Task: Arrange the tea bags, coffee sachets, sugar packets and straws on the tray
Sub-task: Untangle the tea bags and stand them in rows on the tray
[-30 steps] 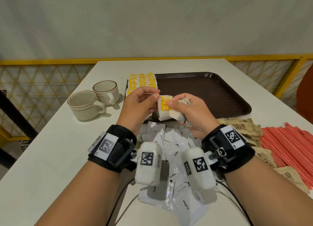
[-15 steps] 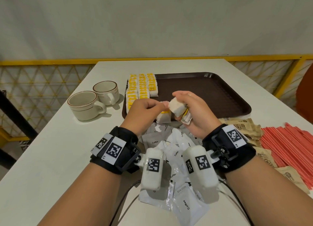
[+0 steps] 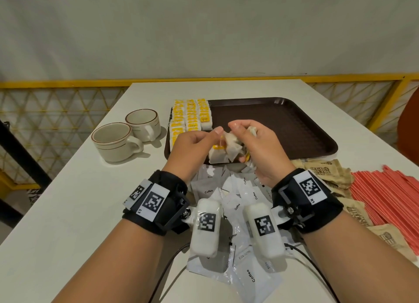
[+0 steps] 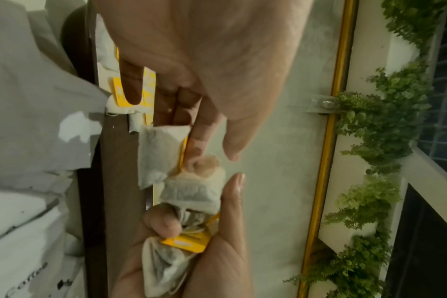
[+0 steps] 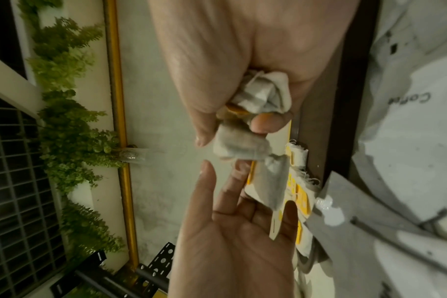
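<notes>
Right hand [image 3: 258, 148] grip clenches tea bags [image 3: 229, 150]; left hand [image 3: 192, 144] fingertips pinch one above tray [image 3: 294, 130] edge.

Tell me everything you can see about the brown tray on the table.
The tray is dark brown, rectangular with rounded corners and a raised rim, plastic-looking with a textured floor. It lies flat on the white table. Rows of yellow-tagged tea bags fill its left end; the rest is bare. Both hands work above its near edge.
</notes>
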`<move>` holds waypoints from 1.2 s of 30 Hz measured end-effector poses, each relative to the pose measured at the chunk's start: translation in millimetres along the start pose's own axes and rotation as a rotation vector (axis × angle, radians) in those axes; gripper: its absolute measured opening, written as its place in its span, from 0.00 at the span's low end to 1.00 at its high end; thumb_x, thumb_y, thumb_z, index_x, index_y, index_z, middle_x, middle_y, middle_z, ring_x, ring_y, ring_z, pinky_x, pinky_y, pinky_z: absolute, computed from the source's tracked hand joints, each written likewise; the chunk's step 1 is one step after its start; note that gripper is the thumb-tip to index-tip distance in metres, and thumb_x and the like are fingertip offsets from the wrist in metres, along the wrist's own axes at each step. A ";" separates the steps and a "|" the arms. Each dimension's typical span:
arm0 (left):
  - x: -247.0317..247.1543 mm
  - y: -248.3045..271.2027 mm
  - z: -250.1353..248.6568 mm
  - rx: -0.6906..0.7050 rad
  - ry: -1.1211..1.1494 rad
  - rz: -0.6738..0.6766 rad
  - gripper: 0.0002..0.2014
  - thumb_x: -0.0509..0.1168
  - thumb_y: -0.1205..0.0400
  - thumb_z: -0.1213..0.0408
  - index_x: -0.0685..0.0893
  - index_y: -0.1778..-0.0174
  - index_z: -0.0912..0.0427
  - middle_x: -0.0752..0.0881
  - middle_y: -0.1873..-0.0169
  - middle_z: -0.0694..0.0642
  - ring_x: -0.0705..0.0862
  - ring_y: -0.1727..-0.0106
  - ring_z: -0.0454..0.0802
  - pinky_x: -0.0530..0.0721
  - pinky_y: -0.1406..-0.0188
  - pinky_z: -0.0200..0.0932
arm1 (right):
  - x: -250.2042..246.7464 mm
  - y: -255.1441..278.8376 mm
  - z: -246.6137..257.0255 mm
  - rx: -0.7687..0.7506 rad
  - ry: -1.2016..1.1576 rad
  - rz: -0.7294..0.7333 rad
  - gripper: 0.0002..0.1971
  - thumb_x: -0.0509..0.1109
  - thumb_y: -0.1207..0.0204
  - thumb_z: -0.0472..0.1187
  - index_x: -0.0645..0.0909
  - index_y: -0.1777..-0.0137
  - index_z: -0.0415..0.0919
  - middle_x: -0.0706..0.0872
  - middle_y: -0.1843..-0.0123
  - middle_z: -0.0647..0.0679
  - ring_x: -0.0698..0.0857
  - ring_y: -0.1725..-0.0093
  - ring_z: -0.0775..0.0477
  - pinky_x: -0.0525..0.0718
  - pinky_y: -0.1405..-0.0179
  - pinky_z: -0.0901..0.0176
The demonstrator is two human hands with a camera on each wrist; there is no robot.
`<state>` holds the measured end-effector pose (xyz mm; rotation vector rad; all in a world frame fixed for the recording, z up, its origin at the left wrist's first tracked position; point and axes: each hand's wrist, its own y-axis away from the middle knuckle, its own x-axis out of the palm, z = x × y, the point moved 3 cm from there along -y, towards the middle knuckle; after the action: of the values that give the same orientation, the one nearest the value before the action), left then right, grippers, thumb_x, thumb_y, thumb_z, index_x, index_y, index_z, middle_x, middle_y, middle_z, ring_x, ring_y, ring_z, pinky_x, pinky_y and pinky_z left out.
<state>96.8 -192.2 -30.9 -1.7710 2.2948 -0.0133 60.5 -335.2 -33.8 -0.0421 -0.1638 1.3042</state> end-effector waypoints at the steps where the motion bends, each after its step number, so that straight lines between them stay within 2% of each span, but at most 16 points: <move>1: -0.9 -0.6 0.8 -0.015 0.016 -0.013 0.13 0.66 0.20 0.51 0.91 0.64 0.52 0.89 0.62 0.52 0.83 0.59 0.34 0.77 0.55 0.30 | -0.1 -0.1 0.6 0.002 -0.011 0.006 0.08 0.71 0.21 0.46 0.85 0.48 0.44 0.88 0.56 0.43 0.81 0.67 0.46 0.81 0.66 0.53; 2: -1.4 -1.3 1.8 -0.016 0.022 -0.021 0.12 0.67 0.20 0.52 0.90 0.64 0.53 0.89 0.62 0.55 0.83 0.60 0.36 0.78 0.56 0.32 | 0.2 -0.1 0.9 -0.005 -0.010 0.015 0.10 0.70 0.20 0.46 0.85 0.46 0.42 0.88 0.57 0.44 0.80 0.68 0.47 0.81 0.67 0.54; 5: -1.7 -1.6 3.1 -0.002 0.005 -0.015 0.08 0.69 0.20 0.60 0.91 0.61 0.59 0.89 0.63 0.56 0.84 0.60 0.40 0.81 0.57 0.34 | 4.3 1.2 1.4 -0.031 -0.023 0.067 0.10 0.68 0.18 0.41 0.82 0.42 0.36 0.88 0.60 0.45 0.81 0.67 0.53 0.77 0.77 0.64; 7: -2.8 -3.0 5.6 -0.004 0.015 -0.001 0.07 0.70 0.20 0.63 0.91 0.61 0.61 0.89 0.61 0.61 0.84 0.59 0.46 0.82 0.54 0.41 | 4.3 0.4 0.7 -0.024 -0.050 0.070 0.07 0.68 0.19 0.37 0.83 0.45 0.37 0.88 0.61 0.44 0.82 0.64 0.52 0.76 0.77 0.65; 9: -4.9 -4.9 7.5 -0.007 0.036 -0.009 0.07 0.70 0.21 0.64 0.90 0.64 0.58 0.89 0.62 0.61 0.84 0.59 0.50 0.82 0.51 0.47 | 0.2 -1.9 -0.2 -0.001 -0.093 0.038 0.05 0.70 0.21 0.34 0.84 0.48 0.38 0.85 0.63 0.44 0.81 0.66 0.53 0.76 0.77 0.65; 12: -6.3 -5.3 8.1 -0.005 0.068 -0.010 0.07 0.69 0.20 0.64 0.90 0.64 0.56 0.89 0.64 0.56 0.84 0.60 0.48 0.82 0.53 0.44 | -3.7 -2.4 -0.1 0.019 -0.081 0.022 0.06 0.73 0.24 0.33 0.85 0.49 0.36 0.82 0.66 0.46 0.78 0.70 0.55 0.73 0.79 0.66; 14: -4.9 -3.8 6.1 0.010 0.091 0.024 0.06 0.69 0.20 0.64 0.91 0.59 0.57 0.91 0.59 0.58 0.86 0.58 0.48 0.84 0.51 0.43 | -2.1 -0.5 0.1 0.013 -0.019 0.056 0.07 0.75 0.26 0.33 0.86 0.49 0.37 0.83 0.69 0.48 0.78 0.71 0.56 0.73 0.80 0.66; 17: -4.2 -4.9 5.4 0.014 0.121 0.010 0.06 0.68 0.19 0.65 0.90 0.57 0.55 0.91 0.57 0.56 0.88 0.54 0.47 0.85 0.54 0.37 | -0.8 1.0 0.6 -0.006 0.036 0.062 0.07 0.76 0.28 0.31 0.85 0.52 0.41 0.84 0.68 0.48 0.78 0.71 0.55 0.74 0.80 0.66; 20: -5.0 -7.8 7.9 -0.058 0.189 -0.030 0.08 0.66 0.18 0.66 0.89 0.59 0.52 0.90 0.52 0.54 0.87 0.48 0.50 0.85 0.51 0.40 | -2.4 -0.2 -0.1 0.003 0.025 0.047 0.07 0.75 0.27 0.30 0.84 0.53 0.41 0.84 0.68 0.49 0.79 0.71 0.55 0.75 0.79 0.65; 25: -3.3 -5.1 5.7 0.023 0.130 0.000 0.08 0.69 0.21 0.70 0.90 0.62 0.54 0.90 0.59 0.53 0.87 0.55 0.46 0.84 0.52 0.39 | 1.8 0.9 -2.8 -0.009 0.052 0.060 0.07 0.78 0.29 0.33 0.84 0.53 0.40 0.84 0.65 0.46 0.78 0.71 0.55 0.74 0.80 0.65; 32: -7.0 -7.0 7.2 -0.007 0.132 -0.061 0.09 0.69 0.21 0.70 0.89 0.65 0.54 0.90 0.58 0.54 0.86 0.53 0.49 0.83 0.51 0.42 | -0.5 0.2 -2.7 -0.028 0.077 0.041 0.07 0.77 0.28 0.31 0.84 0.55 0.42 0.84 0.63 0.46 0.79 0.70 0.54 0.76 0.78 0.64; 36: -5.9 -6.6 6.1 -0.008 0.130 -0.075 0.11 0.67 0.20 0.71 0.87 0.66 0.54 0.88 0.60 0.52 0.85 0.55 0.47 0.84 0.51 0.42 | 1.2 0.4 -3.1 -0.018 0.079 0.051 0.07 0.76 0.27 0.30 0.83 0.55 0.41 0.83 0.67 0.47 0.79 0.72 0.55 0.76 0.79 0.63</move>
<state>105.7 -187.4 -34.8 -1.9124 2.3172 -0.1369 60.9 -333.8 -36.9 -0.1136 -0.1074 1.3494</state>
